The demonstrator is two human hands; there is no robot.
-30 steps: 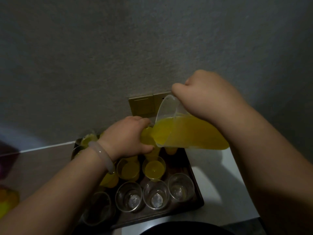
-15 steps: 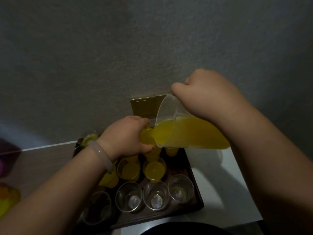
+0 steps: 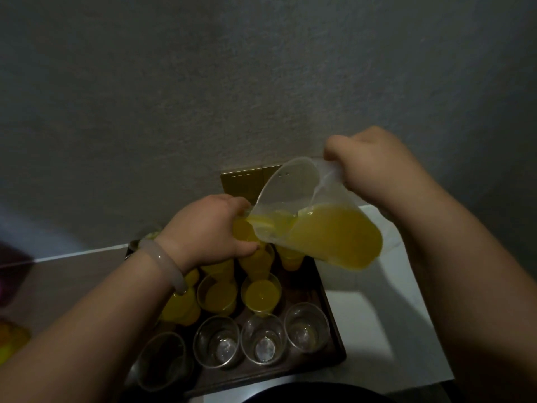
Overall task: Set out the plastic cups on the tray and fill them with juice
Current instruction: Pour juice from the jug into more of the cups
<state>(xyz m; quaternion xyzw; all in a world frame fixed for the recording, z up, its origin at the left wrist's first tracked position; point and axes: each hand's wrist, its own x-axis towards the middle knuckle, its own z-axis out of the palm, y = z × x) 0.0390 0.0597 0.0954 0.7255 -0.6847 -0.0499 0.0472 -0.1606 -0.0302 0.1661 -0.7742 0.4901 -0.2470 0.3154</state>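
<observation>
A dark tray (image 3: 334, 324) holds several clear plastic cups. The near row of cups (image 3: 263, 338) has no juice in it; the rows behind, such as one filled cup (image 3: 261, 292), hold yellow juice. My left hand (image 3: 207, 228) grips a cup (image 3: 242, 231) lifted above the tray, with juice in it. My right hand (image 3: 374, 167) holds the handle of a clear plastic jug (image 3: 316, 219), tilted left with its spout at the lifted cup's rim. Juice fills the jug's lower half.
A grey wall rises close behind the tray, with a gold switch plate (image 3: 244, 181) on it. A white surface (image 3: 374, 330) lies right of the tray. Yellow objects (image 3: 11, 338) sit blurred at the far left edge.
The jug has tipped further towards the cup and the juice inside has slid towards the spout. My left hand keeps the cup in place.
</observation>
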